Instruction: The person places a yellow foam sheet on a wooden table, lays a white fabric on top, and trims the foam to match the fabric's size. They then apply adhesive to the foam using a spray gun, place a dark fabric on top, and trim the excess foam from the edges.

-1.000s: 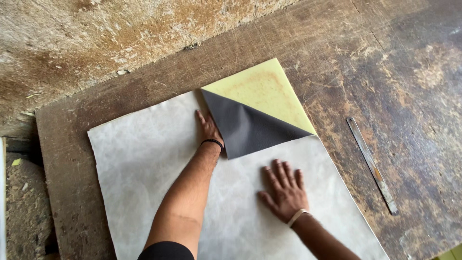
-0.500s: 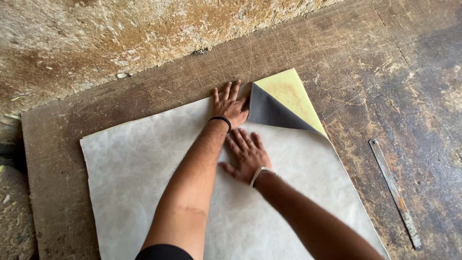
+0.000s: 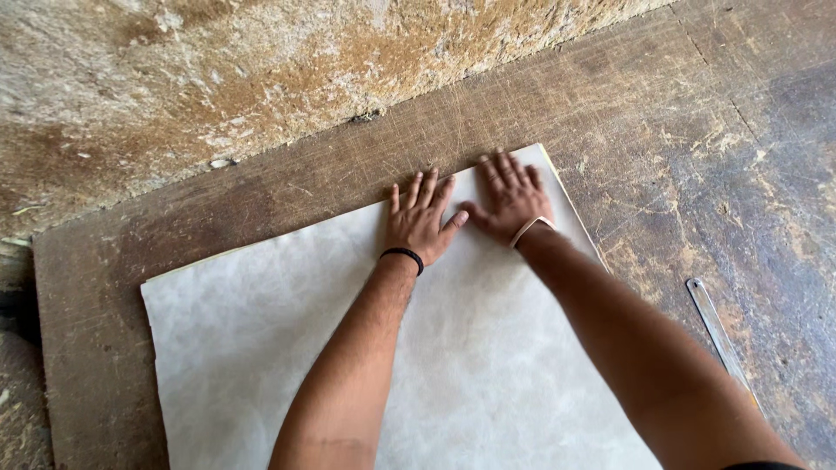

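Observation:
A large pale grey sheet (image 3: pixel 261 348) lies flat on a worn wooden board (image 3: pixel 662 122). My left hand (image 3: pixel 420 222) presses palm-down on the sheet near its far edge, fingers spread, a black band on the wrist. My right hand (image 3: pixel 509 198) presses flat beside it on the sheet's far right corner, a pale band on its wrist. The thumbs almost touch. A thin yellow edge (image 3: pixel 575 204) of a layer beneath shows along the sheet's right side. Neither hand holds anything.
A metal ruler (image 3: pixel 718 335) lies on the board to the right of the sheet. A rough stained wall (image 3: pixel 218 78) runs behind the board. The board's left edge (image 3: pixel 39 348) drops off to rubble.
The folded-back corner, which showed a dark underside and yellow layer, has been laid flat. Both hands moved up to the far right corner and now press it down.

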